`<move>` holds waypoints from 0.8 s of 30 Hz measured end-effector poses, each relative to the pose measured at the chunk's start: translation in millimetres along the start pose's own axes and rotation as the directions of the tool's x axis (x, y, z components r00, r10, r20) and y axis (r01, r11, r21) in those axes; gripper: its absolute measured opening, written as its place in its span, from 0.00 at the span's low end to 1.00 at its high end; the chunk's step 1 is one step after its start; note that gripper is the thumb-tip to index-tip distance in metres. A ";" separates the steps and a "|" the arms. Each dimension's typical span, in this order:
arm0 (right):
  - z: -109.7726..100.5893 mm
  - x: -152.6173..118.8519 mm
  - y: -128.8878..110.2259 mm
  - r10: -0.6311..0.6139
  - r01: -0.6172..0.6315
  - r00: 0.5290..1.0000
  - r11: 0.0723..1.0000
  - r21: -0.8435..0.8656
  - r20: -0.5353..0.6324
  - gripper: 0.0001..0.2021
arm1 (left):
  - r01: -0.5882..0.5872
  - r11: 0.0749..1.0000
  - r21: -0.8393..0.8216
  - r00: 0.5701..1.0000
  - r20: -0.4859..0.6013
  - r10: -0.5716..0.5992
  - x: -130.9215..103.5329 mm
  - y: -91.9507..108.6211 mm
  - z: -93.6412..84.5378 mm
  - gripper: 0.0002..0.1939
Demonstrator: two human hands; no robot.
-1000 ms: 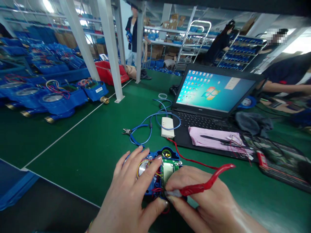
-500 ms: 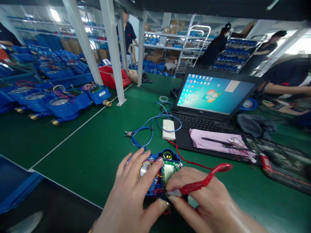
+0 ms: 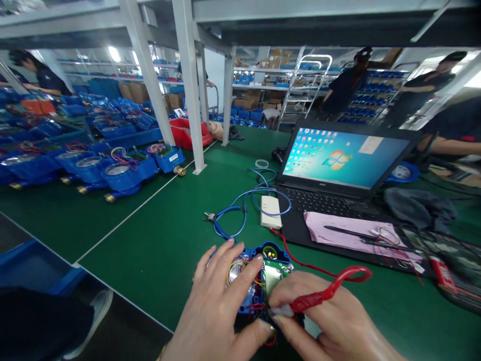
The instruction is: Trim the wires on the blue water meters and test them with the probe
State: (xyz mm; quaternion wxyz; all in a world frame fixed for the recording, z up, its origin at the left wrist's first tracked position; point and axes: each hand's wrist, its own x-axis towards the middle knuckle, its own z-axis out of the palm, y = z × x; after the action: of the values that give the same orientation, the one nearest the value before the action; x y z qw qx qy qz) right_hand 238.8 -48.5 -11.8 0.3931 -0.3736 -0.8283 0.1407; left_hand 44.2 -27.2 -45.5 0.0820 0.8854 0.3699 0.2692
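A blue water meter point(image 3: 246, 303) lies on the green bench with its housing uncovered, showing a green circuit board point(image 3: 273, 271) and thin coloured wires. My left hand point(image 3: 221, 296) spans the meter's left side, fingers stretched over it and thumb at the near edge, gripping it against the bench. Between the thumb and fingers of my right hand point(image 3: 326, 311) is a grey plug point(image 3: 281, 311) on a red-wrapped cable point(image 3: 315, 297). The plug's tip meets the board's lower left edge; the exact contact is hidden by my fingers.
A white interface box point(image 3: 270, 213) with blue cables sits beside an open laptop point(image 3: 338, 165). Small cutters point(image 3: 210, 216) lie left of it. A pink cloth point(image 3: 319, 228) covers the laptop's front. Several blue meters point(image 3: 122, 175) stand left, past a metal post point(image 3: 191, 100). Co-workers stand beyond.
The camera view has shifted, so the bench and both hands appear lower and further right. My hands keep the same hold on the meter and plug. At far left, a co-worker has come into view.
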 end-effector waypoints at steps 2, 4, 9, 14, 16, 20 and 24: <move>0.9 0.6 2.2 -0.021 0.020 1.000 1.000 0.007 0.011 0.10 | -0.008 1.000 0.000 1.000 -0.001 0.008 -0.1 -1.4 0.7 0.32; 1.3 0.9 4.0 -0.043 0.043 0.999 0.999 0.008 0.013 0.10 | -0.004 1.000 0.010 1.000 0.014 0.004 0.0 -2.3 0.0 0.32; 1.9 -1.2 5.5 -0.055 0.055 0.998 0.998 -0.004 0.006 0.10 | -0.009 0.999 0.043 0.999 0.049 0.007 -0.5 -3.7 -1.7 0.34; 3.3 -2.6 4.1 -0.040 0.040 0.999 0.999 -0.007 -0.033 0.10 | -0.041 0.997 0.064 0.999 0.011 0.040 -0.3 -5.3 -1.1 0.32; 4.2 -2.1 4.2 -0.021 0.021 0.999 1.000 -0.002 -0.046 0.11 | -0.038 0.996 0.086 0.999 0.016 0.036 0.3 -5.2 -1.7 0.32; 5.8 -0.4 5.7 -0.039 0.038 0.997 0.999 -0.013 -0.063 0.09 | -0.037 0.992 0.118 0.999 0.026 0.034 0.7 -4.5 -3.4 0.32; 5.6 -0.1 5.3 -0.064 0.062 0.995 0.998 -0.033 -0.078 0.09 | -0.031 0.993 0.114 0.999 0.024 0.028 1.6 -3.3 -5.0 0.32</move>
State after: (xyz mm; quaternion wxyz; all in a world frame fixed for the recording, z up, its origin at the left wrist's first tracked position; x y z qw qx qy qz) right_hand 237.3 -44.6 -18.3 0.4242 -0.3586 -0.8255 0.1006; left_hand 40.4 -24.1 -41.8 0.0312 0.8970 0.3707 0.2386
